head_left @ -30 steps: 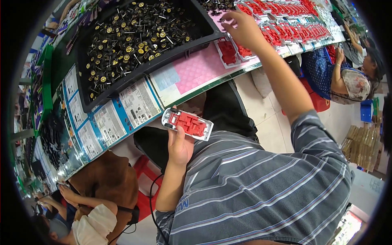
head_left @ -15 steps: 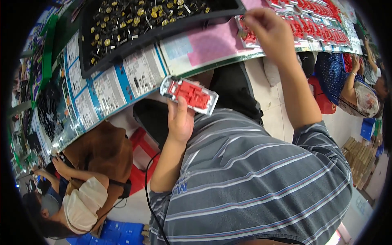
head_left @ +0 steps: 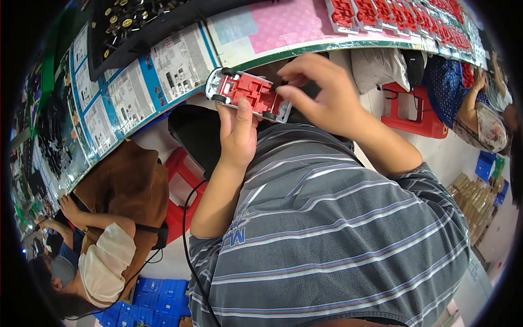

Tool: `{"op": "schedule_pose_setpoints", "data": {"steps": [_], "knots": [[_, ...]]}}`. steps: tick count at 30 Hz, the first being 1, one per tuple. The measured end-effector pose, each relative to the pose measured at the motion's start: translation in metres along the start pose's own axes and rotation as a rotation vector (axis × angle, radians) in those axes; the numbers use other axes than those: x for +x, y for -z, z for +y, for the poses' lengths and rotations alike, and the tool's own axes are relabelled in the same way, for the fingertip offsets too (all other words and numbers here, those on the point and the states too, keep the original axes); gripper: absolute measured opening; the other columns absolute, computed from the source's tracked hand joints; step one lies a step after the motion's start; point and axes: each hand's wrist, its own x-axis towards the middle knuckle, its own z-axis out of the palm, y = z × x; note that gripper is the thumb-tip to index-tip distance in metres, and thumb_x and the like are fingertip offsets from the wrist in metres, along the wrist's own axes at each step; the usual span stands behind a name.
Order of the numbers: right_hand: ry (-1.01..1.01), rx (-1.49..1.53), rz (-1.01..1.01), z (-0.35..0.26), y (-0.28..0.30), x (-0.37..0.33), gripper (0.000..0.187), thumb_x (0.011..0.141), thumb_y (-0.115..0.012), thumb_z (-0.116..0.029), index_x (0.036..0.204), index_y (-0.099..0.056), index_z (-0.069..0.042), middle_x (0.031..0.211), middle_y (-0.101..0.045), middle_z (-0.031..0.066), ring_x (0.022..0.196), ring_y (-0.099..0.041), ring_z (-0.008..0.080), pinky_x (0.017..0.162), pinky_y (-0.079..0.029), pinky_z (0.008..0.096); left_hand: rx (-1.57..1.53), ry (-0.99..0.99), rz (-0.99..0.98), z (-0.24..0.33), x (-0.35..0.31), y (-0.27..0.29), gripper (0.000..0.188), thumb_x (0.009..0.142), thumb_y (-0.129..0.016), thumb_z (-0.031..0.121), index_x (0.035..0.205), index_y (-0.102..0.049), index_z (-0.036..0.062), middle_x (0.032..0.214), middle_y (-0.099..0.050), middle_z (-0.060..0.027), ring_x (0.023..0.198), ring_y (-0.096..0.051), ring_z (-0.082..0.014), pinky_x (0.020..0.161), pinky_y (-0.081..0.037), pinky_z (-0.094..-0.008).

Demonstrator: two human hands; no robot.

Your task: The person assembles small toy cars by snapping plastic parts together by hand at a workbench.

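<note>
My left hand (head_left: 238,131) holds a toy car (head_left: 248,90) upside down, its thumb on the red underside. The car has a white and silver body, with black wheels at its left end. Across its right end lies a thin wheel axle (head_left: 277,99) with a black wheel on the near side. My right hand (head_left: 327,95) is bent over that end, thumb and index finger curved together around the axle's far wheel. The fingertips partly hide this wheel, so how firmly they grip it cannot be made out.
A black tray (head_left: 180,28) full of small black wheel parts stands on the table at upper left. Several red and white toy car bodies (head_left: 368,13) line the upper right, beside pink bubble wrap (head_left: 294,24). A person in a cream top (head_left: 109,267) sits at left. A red stool (head_left: 417,114) stands at right.
My right hand has come back from the row of cars at upper right to the held car. The held car has shifted slightly up and left, and an axle now shows at its right end.
</note>
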Motion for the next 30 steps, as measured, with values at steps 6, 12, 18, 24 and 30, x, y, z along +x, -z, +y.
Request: {"op": "schedule_pose_setpoints", "data": {"steps": [6,12,18,24,30], "knots": [[0.039,-0.405,0.279,0.031,0.054,0.036,0.027,0.086,-0.078,-0.014,0.106,-0.069,0.001,0.098,-0.069,0.0131,0.085,-0.068,0.0237,0.076,-0.055,0.0333,-0.032,-0.101,0.028,0.026,0.002,0.028,0.046,0.109,-0.047,0.022,0.15,-0.032,0.0075,0.143,-0.051,-0.0169,0.129,-0.055,-0.0278,0.11,-0.045,-0.0474],[-0.046,-0.838,0.225,0.072,0.08,0.05,0.04,0.078,-0.08,-0.015,0.112,-0.068,0.002,0.111,-0.064,0.0204,0.099,-0.064,0.0406,0.087,-0.053,0.0466,0.139,-0.206,0.364,0.114,0.035,0.106,0.032,0.108,-0.05,0.025,0.125,-0.056,-0.0021,0.124,-0.065,-0.0165,0.11,-0.066,-0.0262,0.097,-0.054,-0.0439],[-0.053,-0.961,0.229,0.072,0.071,0.045,0.042,0.076,-0.079,-0.012,0.115,-0.069,-0.003,0.115,-0.062,0.0175,0.107,-0.059,0.0379,0.094,-0.05,0.0456,0.442,-0.176,0.723,0.192,0.065,0.251,0.034,0.104,-0.06,0.032,0.117,-0.06,0.0004,0.103,-0.071,-0.0113,0.083,-0.069,-0.0209,0.064,-0.055,-0.0295],[-0.145,-0.916,0.208,0.067,0.073,0.043,0.045,0.077,-0.077,-0.009,0.121,-0.068,-0.006,0.123,-0.059,0.0138,0.107,-0.061,0.0363,0.094,-0.049,0.0461,0.549,-0.073,0.831,0.246,0.092,0.325,0.039,0.105,-0.058,0.035,0.122,-0.056,0.0007,0.104,-0.068,-0.0115,0.08,-0.068,-0.021,0.062,-0.057,-0.0307],[-0.104,-0.926,0.262,0.067,0.073,0.032,0.04,0.076,-0.074,-0.008,0.115,-0.069,-0.006,0.115,-0.061,0.0141,0.105,-0.062,0.0331,0.09,-0.048,0.0462,1.618,-0.114,1.125,0.234,0.081,0.254,0.051,0.101,-0.057,0.046,0.112,-0.064,-0.0032,0.094,-0.066,-0.0157,0.077,-0.063,-0.0264,0.074,-0.055,-0.0357]]}}
